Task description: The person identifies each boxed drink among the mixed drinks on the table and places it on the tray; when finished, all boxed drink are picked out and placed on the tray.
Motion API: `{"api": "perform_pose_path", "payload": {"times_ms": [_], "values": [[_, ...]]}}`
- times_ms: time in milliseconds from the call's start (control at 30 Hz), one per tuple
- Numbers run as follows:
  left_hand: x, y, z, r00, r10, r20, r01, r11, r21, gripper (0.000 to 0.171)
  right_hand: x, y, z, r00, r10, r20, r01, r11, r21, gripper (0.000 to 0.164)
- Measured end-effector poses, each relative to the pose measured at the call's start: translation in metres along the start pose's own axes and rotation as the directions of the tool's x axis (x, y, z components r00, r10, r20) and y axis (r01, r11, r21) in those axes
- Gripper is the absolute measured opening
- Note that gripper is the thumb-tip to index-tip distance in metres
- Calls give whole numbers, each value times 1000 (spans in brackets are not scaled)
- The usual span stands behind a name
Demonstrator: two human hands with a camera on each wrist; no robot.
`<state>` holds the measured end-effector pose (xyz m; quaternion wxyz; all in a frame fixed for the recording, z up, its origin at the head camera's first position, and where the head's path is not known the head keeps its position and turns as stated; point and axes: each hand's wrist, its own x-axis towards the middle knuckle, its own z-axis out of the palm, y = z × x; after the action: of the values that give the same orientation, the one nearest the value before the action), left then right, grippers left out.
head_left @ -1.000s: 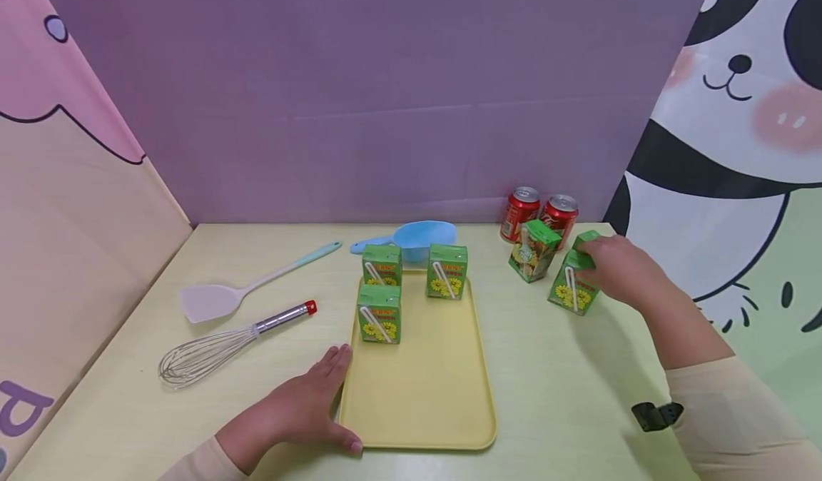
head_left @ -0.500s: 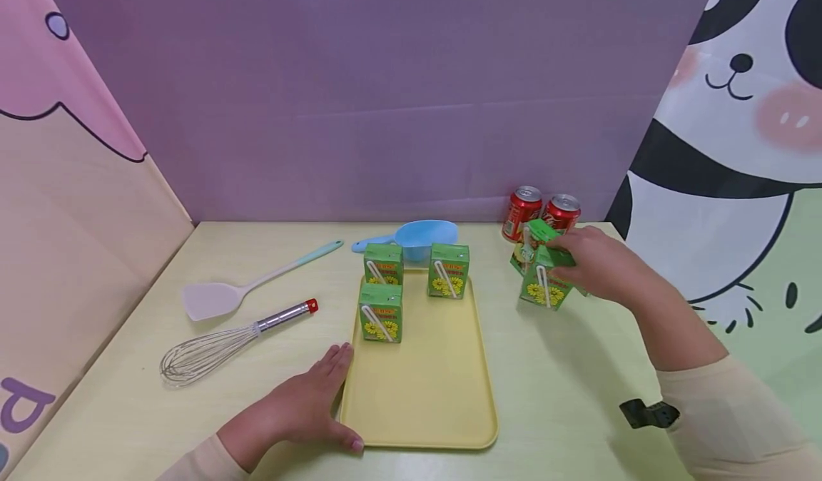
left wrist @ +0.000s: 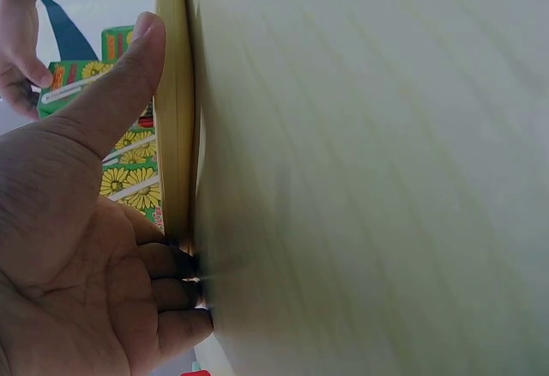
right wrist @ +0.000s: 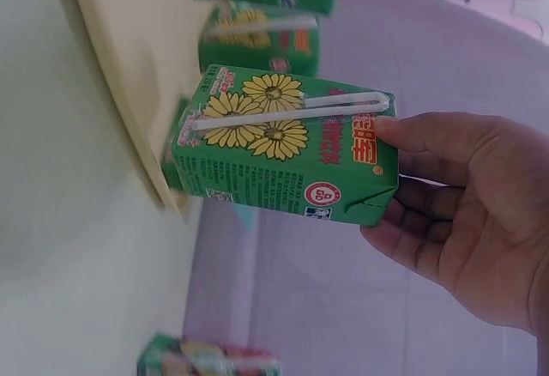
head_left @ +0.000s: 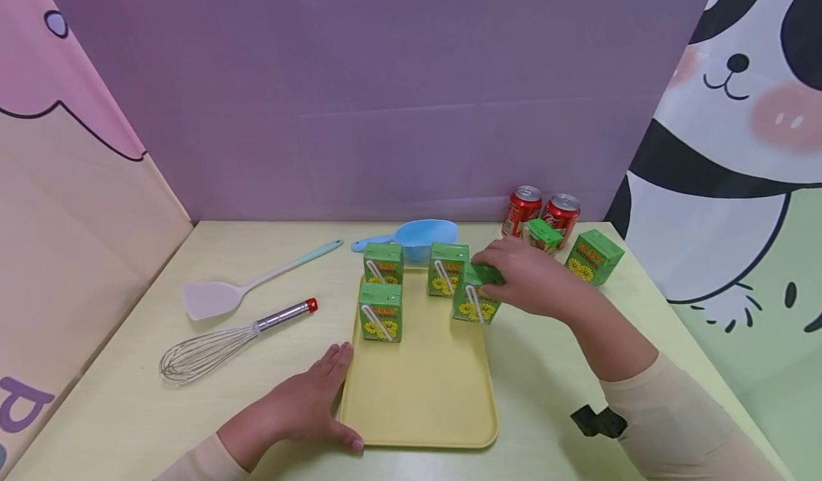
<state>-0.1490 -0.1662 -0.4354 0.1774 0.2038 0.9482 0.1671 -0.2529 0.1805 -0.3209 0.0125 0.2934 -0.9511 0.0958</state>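
Note:
My right hand pinches the top of a green juice box with yellow flowers and a white straw, held over the right edge of the yellow tray. In the right wrist view that juice box is gripped between thumb and fingers at its upper end. Three similar green cartons stand on the tray: two on its left side and one at the back right. Spread out along the tray's left edge, my left hand touches it with fingers and thumb; the left wrist view shows the palm against the rim.
Two red cans stand at the back right, a green carton before them and another juice box to their right. Behind the tray lies a blue scoop. A spatula and a whisk lie on the left.
My right hand has carried the juice box leftward from the right side of the table to the tray's right edge. The left hand has stayed in place.

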Motion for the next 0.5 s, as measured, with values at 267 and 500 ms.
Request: {"api": "perform_pose_path", "payload": {"times_ms": [267,500], "values": [[-1,1,-2,1000,-6,-2,5,1000,-14,135,15,-28,23,995,-88,43,89,996,-28,40],[-2,2,-1,1000,-6,-4,6,1000,-14,135,22,-37,32,994,-84,70,88,994,-69,40]]}}
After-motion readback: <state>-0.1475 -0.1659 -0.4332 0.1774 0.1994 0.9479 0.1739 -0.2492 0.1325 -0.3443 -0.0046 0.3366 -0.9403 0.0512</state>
